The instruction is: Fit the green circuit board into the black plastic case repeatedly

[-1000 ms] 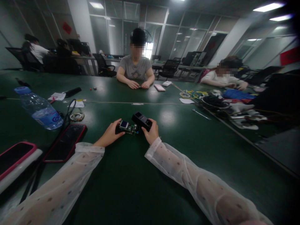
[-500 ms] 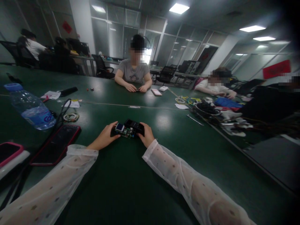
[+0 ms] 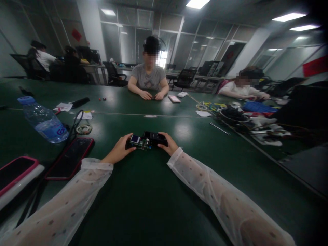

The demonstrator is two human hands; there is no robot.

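Note:
Over the middle of the green table, my left hand (image 3: 122, 147) pinches a green circuit board (image 3: 144, 144) at its left end. A small square screen (image 3: 135, 138) is mounted on that board. My right hand (image 3: 167, 145) grips a flat black plastic casing (image 3: 154, 136) by its right end, with thumb in front and fingers behind. The casing sits to the right of the board and slightly behind it. Their inner ends lie close together, and I cannot tell whether they touch.
On the left are a water bottle (image 3: 44, 122), a red-edged phone (image 3: 71, 159), a pink-cased phone (image 3: 17, 172) and dark cables. To the right lie a wrench (image 3: 219, 128) and a heap of cables (image 3: 238, 116). A person (image 3: 148, 73) sits opposite; another person (image 3: 243, 85) sits further right.
The casing has shifted right relative to the board, so the two overlap less. My right hand has moved right with it. The whole view has swung slightly left.

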